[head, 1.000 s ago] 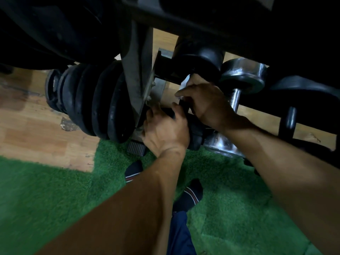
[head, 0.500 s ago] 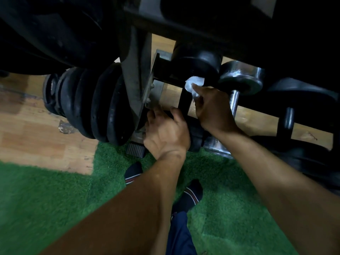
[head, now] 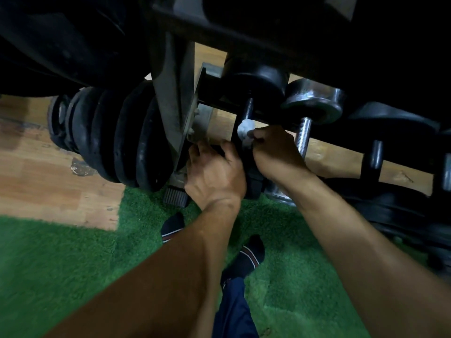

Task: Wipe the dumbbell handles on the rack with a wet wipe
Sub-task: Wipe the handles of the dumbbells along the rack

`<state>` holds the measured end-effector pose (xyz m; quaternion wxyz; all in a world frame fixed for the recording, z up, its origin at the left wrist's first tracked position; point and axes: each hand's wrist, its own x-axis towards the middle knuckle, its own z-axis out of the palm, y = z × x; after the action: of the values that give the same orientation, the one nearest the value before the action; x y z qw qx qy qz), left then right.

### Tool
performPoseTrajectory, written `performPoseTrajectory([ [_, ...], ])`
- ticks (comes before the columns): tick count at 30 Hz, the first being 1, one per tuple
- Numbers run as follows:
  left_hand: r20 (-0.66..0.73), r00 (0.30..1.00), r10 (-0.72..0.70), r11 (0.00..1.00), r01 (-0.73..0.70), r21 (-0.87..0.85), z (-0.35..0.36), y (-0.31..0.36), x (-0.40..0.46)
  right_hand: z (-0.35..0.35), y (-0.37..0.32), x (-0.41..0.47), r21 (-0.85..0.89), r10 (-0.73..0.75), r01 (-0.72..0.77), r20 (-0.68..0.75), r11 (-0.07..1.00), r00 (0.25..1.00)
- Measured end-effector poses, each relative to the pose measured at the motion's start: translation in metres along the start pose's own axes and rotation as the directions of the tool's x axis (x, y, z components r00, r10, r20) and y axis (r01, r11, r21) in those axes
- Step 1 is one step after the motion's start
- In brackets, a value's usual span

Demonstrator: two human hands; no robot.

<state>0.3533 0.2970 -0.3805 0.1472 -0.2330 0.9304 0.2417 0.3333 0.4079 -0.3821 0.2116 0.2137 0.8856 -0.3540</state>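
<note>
On the lower rack, the left hand (head: pixel 214 176) grips a black dumbbell's near end (head: pixel 253 186) while the right hand (head: pixel 275 152) pinches the wet wipe (head: pixel 245 131) against its handle (head: pixel 248 109); the knurled handle (head: pixel 303 139) and next handle (head: pixel 374 154) seemingly remain.

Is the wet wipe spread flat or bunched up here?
Bunched up. The wet wipe shows as a small white wad pinched by the right hand against the black dumbbell handle.
</note>
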Motion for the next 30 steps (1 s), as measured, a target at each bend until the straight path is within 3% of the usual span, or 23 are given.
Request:
performPoseTrajectory([
  [5, -0.004, 1.000, -0.002, 1.000, 0.002, -0.014, -0.003, 0.002, -0.003, -0.003, -0.004, 0.017, 0.046, -0.041, 0.038, 0.054, 0.998, 0.998],
  [7, -0.006, 1.000, -0.008, 1.000, 0.008, -0.015, -0.004, 0.003, -0.003, 0.002, 0.000, 0.019, 0.108, 0.009, -0.017, 0.074, 0.994, 0.997],
  [12, -0.006, 1.000, -0.002, 1.000, 0.002, -0.016, -0.005, 0.003, -0.004, 0.001, 0.011, 0.021, 0.231, 0.101, -0.175, 0.301, 0.957, 0.948],
  [14, -0.005, 1.000, -0.005, 1.000, 0.005, 0.001, -0.003, 0.002, -0.002, 0.000, 0.007, 0.023, 0.405, 0.168, -0.291, 0.312, 0.867, 0.935],
  [17, 0.001, 1.000, 0.003, 1.000, -0.003, 0.005, -0.001, 0.001, -0.002, -0.001, -0.003, 0.029, 0.613, 0.264, -0.457, 0.383, 0.644, 0.885],
  [22, -0.011, 1.000, 0.001, 1.000, -0.001, -0.001, 0.003, -0.002, -0.001, 0.000, -0.011, 0.044, 0.804, 0.285, -0.375, 0.266, 0.461, 0.921],
  [25, -0.016, 1.000, 0.000, 1.000, -0.001, -0.017, 0.002, -0.001, -0.002, 0.001, -0.012, 0.040, 0.797, 0.256, -0.349, 0.250, 0.493, 0.934],
  [28, -0.020, 1.000, -0.003, 1.000, 0.002, -0.031, 0.001, 0.000, -0.001, 0.002, -0.002, 0.035, 0.814, 0.325, -0.362, 0.227, 0.454, 0.918],
  [30, -0.020, 1.000, -0.002, 0.999, 0.001, -0.042, 0.001, -0.001, -0.002, 0.001, 0.006, 0.029, 0.775, 0.305, -0.310, 0.159, 0.550, 0.939],
])
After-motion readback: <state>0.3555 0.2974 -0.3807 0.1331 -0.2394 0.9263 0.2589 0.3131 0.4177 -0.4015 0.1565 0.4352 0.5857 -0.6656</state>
